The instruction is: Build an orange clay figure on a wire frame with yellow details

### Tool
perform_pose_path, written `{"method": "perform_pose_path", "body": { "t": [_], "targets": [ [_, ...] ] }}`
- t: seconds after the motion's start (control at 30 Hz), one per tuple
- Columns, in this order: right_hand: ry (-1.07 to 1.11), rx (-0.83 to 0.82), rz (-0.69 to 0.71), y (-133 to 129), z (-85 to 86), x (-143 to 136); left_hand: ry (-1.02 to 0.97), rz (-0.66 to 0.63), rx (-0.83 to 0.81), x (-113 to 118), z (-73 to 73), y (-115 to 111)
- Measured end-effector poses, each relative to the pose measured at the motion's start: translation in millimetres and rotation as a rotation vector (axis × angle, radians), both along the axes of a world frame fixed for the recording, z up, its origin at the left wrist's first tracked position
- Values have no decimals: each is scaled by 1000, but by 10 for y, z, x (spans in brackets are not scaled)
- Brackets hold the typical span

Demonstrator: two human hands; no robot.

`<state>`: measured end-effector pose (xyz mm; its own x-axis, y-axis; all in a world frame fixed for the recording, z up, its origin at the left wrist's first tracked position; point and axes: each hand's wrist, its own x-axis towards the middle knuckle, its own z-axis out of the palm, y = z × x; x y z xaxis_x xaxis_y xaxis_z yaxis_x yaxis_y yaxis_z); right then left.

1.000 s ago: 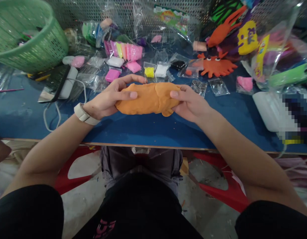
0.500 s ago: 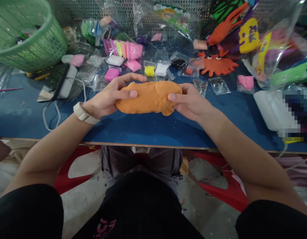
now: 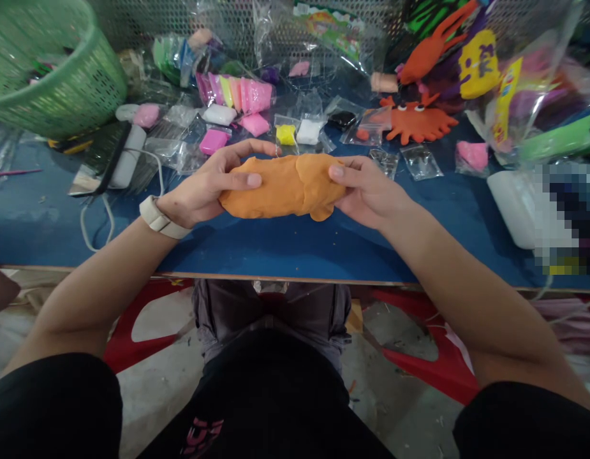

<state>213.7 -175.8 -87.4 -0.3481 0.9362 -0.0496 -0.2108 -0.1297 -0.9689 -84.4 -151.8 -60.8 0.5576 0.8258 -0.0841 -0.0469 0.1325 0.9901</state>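
A long, thick piece of orange clay (image 3: 275,188) is held level over the blue table (image 3: 256,252), near its front edge. Its right part has a raised seam and a small lump at the bottom. My left hand (image 3: 211,185) grips the left end, thumb on the front face and fingers behind the top. Around the right end, my right hand (image 3: 366,188) is closed with its thumb on the upper front. Fingers behind the clay are partly hidden. Small packets of yellow clay (image 3: 286,134) and white clay (image 3: 310,132) lie just behind it.
A green basket (image 3: 79,83) stands at the back left, near a phone-like device (image 3: 103,153) with a white cable. An orange crab figure (image 3: 419,121) lies at the back right. A white object (image 3: 509,207) is at the right. Someone's arm (image 3: 0,287) shows at the left edge.
My right thumb has shifted slightly right and up on the clay. My left hand keeps its grip, and the view has moved slightly.
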Motion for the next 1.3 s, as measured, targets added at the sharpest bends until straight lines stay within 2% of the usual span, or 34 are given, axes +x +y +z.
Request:
{"method": "perform_pose_path", "body": {
  "t": [0.2,0.43,0.7,0.87,1.07,1.3],
  "targets": [
    [-1,-56,54,10,-29,44,13,-31,23,-19,-19,10],
    [19,-29,-17,29,-36,18,91,-2,68,-12,-9,9],
    [0,-32,-3,7,-2,10,11,21,-15,15,28,-17],
    [-24,1,51,13,-24,45,54,32,-12,3,5,3],
    [9,46,143,64,-93,67,-158,-69,16,-16,-132,89],
    [-1,31,22,57,-60,34,-205,-73,2,-2,-131,89]
  ]
}}
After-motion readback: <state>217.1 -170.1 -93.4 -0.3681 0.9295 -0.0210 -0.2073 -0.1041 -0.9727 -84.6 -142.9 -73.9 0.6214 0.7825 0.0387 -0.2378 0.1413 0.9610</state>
